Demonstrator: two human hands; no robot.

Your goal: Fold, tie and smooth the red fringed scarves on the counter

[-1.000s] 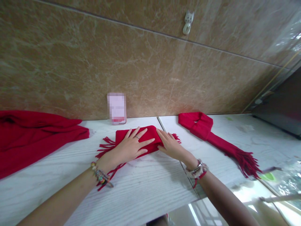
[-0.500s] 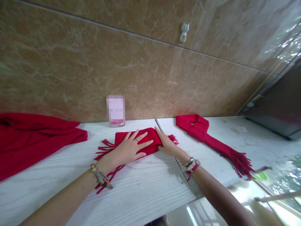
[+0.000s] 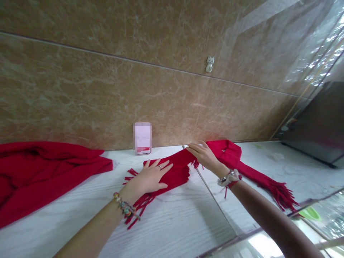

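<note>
A red fringed scarf (image 3: 176,173) lies partly folded on the white wood-grain table. My left hand (image 3: 149,175) rests flat on its left part with the fingers spread, a ring on one of them. Loose fringe hangs out below and to the left of that hand. My right hand (image 3: 202,156) has its fingers closed over the right end of the scarf's upper layer, which slants up to the right. Some fringe shows under the fingers; the fingertips' hold is partly hidden. Just beyond that hand lies another red scarf (image 3: 231,152), bent at its upper end, its fringe toward the lower right.
A large heap of red cloth (image 3: 45,172) lies at the left. A pale pink blurred card or phone (image 3: 142,138) leans on the brown marbled wall (image 3: 94,96). A white cat-shaped hook (image 3: 210,64) is on the wall. A dark box-like object (image 3: 317,125) stands at the far right.
My right hand has moved from lying on the folded scarf to closing on its upper layer and drawing it right. My left hand stays flat on the scarf. The view has shifted.
</note>
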